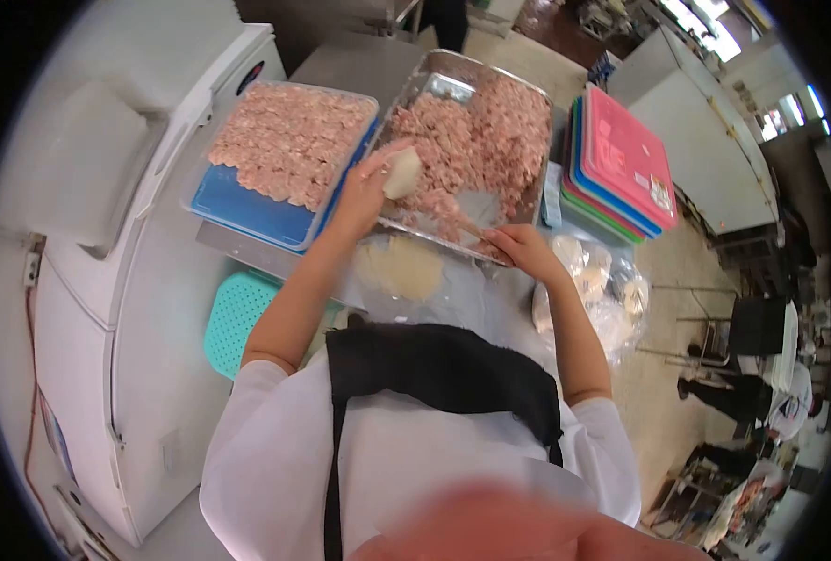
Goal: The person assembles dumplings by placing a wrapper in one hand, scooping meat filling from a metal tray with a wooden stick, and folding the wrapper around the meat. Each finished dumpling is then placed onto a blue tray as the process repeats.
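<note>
My left hand (363, 194) is closed on a pale round dough wrapper (403, 175), held over the near left edge of a metal tray (427, 239). Ground meat mixture (504, 122) fills much of that tray. My right hand (522, 251) grips a thin wooden spatula (472, 227) whose far end is among the meat near the tray's front rim. More flat wrappers (401, 268) lie on plastic on the table in front of me. To the left, rows of meat-filled pieces (289, 140) cover the far part of a blue tray (257, 208).
Stacked coloured lids or trays (626, 154) stand to the right. Below them sits a clear bag of round pale wrappers (598, 290). A turquoise perforated basket (236, 323) is at lower left, near a white freezer (168, 309). Other people work far right.
</note>
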`<state>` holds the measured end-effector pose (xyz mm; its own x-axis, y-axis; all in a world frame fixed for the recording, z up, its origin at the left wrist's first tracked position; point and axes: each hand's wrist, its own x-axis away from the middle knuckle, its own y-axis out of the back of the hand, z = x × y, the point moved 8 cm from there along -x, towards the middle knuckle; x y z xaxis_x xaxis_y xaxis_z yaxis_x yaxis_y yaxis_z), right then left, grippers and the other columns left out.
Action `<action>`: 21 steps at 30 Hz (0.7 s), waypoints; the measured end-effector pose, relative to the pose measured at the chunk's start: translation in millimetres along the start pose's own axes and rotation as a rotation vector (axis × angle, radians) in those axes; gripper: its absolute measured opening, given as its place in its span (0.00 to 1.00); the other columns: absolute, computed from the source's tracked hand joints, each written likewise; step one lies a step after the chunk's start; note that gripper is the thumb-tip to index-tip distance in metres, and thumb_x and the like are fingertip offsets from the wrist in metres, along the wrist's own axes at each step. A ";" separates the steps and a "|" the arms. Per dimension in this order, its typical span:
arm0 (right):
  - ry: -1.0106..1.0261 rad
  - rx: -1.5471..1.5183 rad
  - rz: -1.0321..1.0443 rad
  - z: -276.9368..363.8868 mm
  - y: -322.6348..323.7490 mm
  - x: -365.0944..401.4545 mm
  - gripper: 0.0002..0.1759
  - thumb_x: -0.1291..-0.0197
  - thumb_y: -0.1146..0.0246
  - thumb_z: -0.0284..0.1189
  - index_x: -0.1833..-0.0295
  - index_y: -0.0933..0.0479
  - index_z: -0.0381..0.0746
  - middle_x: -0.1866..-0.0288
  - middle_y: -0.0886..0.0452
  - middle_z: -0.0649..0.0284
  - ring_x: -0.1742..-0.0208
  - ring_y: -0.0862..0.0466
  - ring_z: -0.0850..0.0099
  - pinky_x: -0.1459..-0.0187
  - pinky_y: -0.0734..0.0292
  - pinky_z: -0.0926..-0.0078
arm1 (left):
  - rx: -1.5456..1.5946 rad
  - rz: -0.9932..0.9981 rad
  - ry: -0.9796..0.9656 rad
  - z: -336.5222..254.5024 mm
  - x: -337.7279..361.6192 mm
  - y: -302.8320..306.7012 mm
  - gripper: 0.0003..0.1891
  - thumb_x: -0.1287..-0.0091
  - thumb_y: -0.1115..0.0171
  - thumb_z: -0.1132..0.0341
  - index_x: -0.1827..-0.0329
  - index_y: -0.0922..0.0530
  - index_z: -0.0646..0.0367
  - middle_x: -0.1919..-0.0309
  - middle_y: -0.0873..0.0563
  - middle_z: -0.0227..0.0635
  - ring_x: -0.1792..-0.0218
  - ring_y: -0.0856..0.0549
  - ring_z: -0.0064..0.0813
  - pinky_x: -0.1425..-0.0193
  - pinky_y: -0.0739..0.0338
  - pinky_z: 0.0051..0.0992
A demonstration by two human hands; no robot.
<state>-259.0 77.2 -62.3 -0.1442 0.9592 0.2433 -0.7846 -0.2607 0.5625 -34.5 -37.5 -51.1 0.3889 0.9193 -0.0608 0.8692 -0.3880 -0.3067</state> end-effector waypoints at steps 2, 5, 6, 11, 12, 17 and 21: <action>-0.011 -0.275 -0.049 18.0 5.9 6.4 0.22 0.28 0.45 0.43 0.60 0.17 0.36 0.84 0.32 0.70 0.81 0.34 0.83 0.78 0.40 0.80 | 0.499 -0.029 0.125 23.0 -3.6 -13.5 0.20 0.27 0.57 0.75 0.34 0.30 0.63 0.43 0.20 0.42 0.45 0.19 0.35 0.39 0.23 0.36; 0.052 -0.461 -0.154 28.3 7.6 -5.1 0.21 0.27 0.46 0.43 0.55 0.17 0.36 0.80 0.31 0.74 0.80 0.35 0.85 0.78 0.42 0.85 | 0.768 -0.114 0.244 24.1 3.8 -45.6 0.18 0.26 0.53 0.65 0.38 0.28 0.65 0.44 0.20 0.43 0.44 0.20 0.38 0.36 0.26 0.39; 0.050 -0.510 -0.187 26.2 5.0 -9.3 0.20 0.28 0.46 0.42 0.54 0.17 0.36 0.79 0.30 0.74 0.80 0.35 0.85 0.77 0.41 0.85 | 0.865 -0.076 0.236 28.6 -1.9 -52.6 0.19 0.26 0.53 0.62 0.39 0.28 0.65 0.44 0.20 0.44 0.43 0.20 0.39 0.36 0.26 0.40; 0.359 0.029 -0.476 35.4 -5.0 -10.9 0.16 0.32 0.42 0.38 0.53 0.19 0.35 0.70 0.20 0.61 0.68 0.18 0.65 0.67 0.25 0.65 | 0.963 -0.124 0.199 10.4 -9.9 -55.6 0.27 0.25 0.58 0.47 0.41 0.27 0.63 0.47 0.19 0.44 0.43 0.21 0.42 0.36 0.29 0.45; 0.394 0.166 -0.480 47.6 -1.4 -4.1 0.15 0.33 0.41 0.37 0.52 0.20 0.36 0.68 0.19 0.58 0.66 0.17 0.60 0.65 0.23 0.62 | 0.956 -0.138 0.195 19.4 -11.7 -44.4 0.29 0.25 0.60 0.45 0.41 0.27 0.63 0.48 0.18 0.44 0.45 0.20 0.42 0.37 0.29 0.46; 0.299 0.570 -0.409 80.0 1.2 20.4 0.15 0.35 0.40 0.34 0.45 0.23 0.41 0.65 0.20 0.53 0.63 0.18 0.52 0.64 0.23 0.57 | 0.792 -0.276 0.217 43.0 -1.4 -19.8 0.33 0.27 0.60 0.39 0.39 0.29 0.62 0.47 0.19 0.43 0.45 0.21 0.45 0.36 0.32 0.48; 0.299 0.634 -0.314 63.7 -4.4 6.2 0.16 0.35 0.41 0.34 0.43 0.25 0.42 0.65 0.22 0.53 0.62 0.18 0.53 0.65 0.23 0.57 | 0.751 -0.379 0.314 36.4 9.8 -22.6 0.33 0.28 0.57 0.39 0.39 0.29 0.61 0.43 0.22 0.46 0.40 0.24 0.45 0.33 0.34 0.48</action>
<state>-218.0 77.4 -12.9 -0.1989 0.9640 -0.1762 -0.3323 0.1027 0.9375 -61.4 -17.3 -79.3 0.2778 0.8737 0.3993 0.5698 0.1848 -0.8007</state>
